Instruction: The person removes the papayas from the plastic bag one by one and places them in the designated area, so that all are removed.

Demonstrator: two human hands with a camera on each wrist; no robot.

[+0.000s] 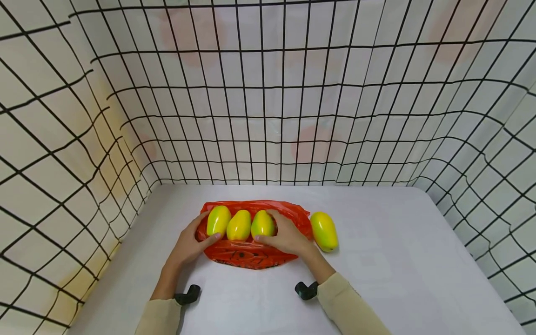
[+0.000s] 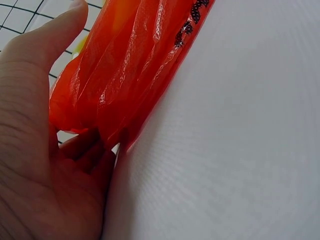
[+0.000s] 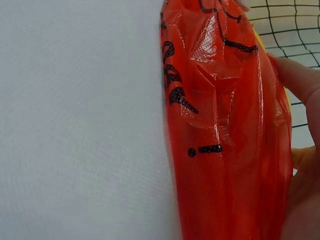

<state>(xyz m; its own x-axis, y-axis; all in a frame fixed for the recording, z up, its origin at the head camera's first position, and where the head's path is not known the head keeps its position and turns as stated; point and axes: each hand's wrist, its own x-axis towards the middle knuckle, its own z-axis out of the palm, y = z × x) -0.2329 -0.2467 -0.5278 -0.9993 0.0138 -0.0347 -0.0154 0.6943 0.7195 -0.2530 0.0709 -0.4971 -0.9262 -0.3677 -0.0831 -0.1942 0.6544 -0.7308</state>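
Three yellow-green mangoes lie in a row in the mouth of a red plastic bag with black print. My left hand is round the left mango, its thumb at the front and its fingers behind at the bag's left end. In the left wrist view, the red film hides part of those fingers. On the other side, my right hand holds the right mango between thumb and fingers. The middle mango sits between them. Another mango lies just right of the bag, on the table.
A white-covered table carries everything. Black wire mesh rises at the back and both sides, with pale sheeting behind it. Black wrist devices sit at both cuffs.
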